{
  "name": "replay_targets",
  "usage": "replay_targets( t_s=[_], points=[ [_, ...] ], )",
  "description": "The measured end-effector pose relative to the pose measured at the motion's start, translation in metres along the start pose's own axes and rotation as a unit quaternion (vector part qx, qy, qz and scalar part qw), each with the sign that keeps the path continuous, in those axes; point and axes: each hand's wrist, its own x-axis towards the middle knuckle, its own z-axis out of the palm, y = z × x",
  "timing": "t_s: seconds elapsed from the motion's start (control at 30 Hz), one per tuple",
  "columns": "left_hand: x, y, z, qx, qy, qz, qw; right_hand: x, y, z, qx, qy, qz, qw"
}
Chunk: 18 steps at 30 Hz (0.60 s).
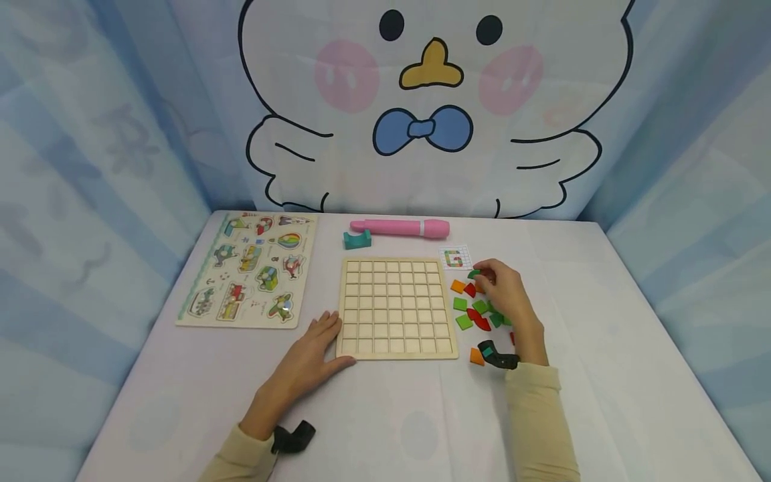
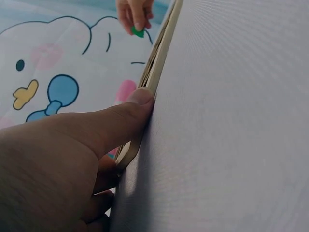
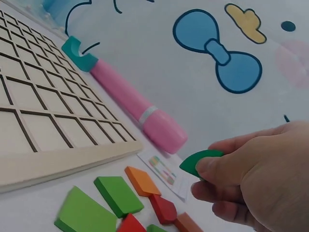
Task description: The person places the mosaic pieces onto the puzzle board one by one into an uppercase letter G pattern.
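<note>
A square wooden grid board (image 1: 397,309) lies flat in the middle of the table. My left hand (image 1: 308,358) rests at its near left corner, the thumb along the front edge and straight fingers against the left side. In the left wrist view the thumb presses on the board's edge (image 2: 164,53). My right hand (image 1: 504,289) pinches a green leaf-shaped piece (image 3: 192,163) between thumb and fingers, above loose pieces at the board's right. Among these are light green squares (image 3: 118,195), an orange piece (image 3: 142,181) and red ones (image 1: 482,323). A small pattern card (image 1: 456,258) lies just beyond them.
At the left lies a picture puzzle board (image 1: 247,271). Behind the grid board are a pink pen-like stick (image 1: 397,228) and a teal holder (image 1: 357,240). A printed curtain (image 1: 434,174) rises at the table's back edge. One orange piece (image 1: 476,356) sits near the right wrist.
</note>
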Motion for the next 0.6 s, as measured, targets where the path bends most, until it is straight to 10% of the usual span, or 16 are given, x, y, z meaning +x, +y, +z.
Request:
replay_targets(
  t_s=[0.6],
  points=[
    [0.000, 0.002, -0.001, 0.001, -0.001, -0.003, 1.0000, 0.009, -0.041, 0.035, 0.015, 0.066, -0.204, 0.977]
  ],
)
